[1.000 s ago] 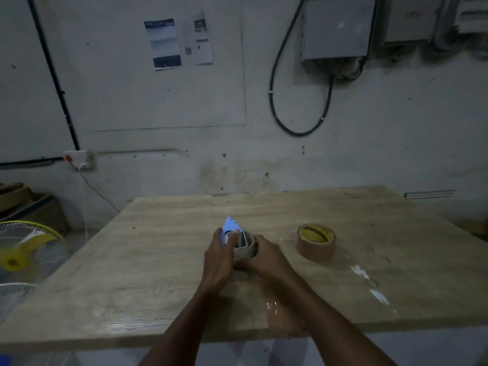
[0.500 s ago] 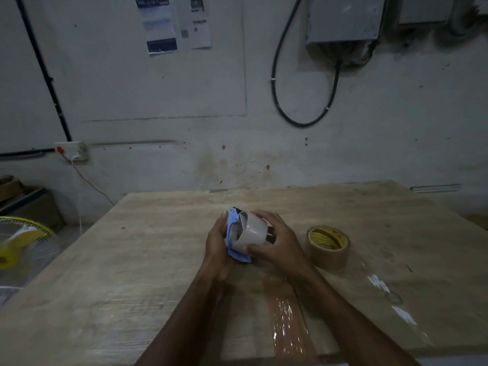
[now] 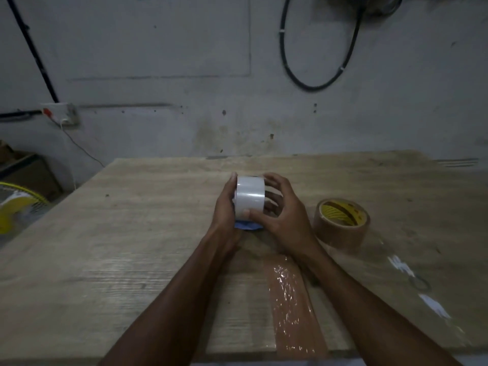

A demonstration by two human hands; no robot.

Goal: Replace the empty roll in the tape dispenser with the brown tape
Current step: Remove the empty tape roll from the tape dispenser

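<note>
Lifted since before — both hands (image 3: 264, 212) grip the empty roll (image 3: 249, 198), axis sideways.

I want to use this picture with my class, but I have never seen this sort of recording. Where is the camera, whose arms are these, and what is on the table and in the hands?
There is no machine here. The camera is worn on a person's head and looks forward and down, so the two bare arms reaching in from the bottom edge are that person's own.

The left hand and the right hand together hold a pale empty roll above the wooden table. A bit of the blue tape dispenser peeks out just beneath the roll; most of it is hidden by the hands.

To the right, the brown tape lies flat on the table, untouched, with a yellow label inside its core. A shiny strip of brown tape is stuck along the table near the front edge. Behind is a grey wall with a black cable.
</note>
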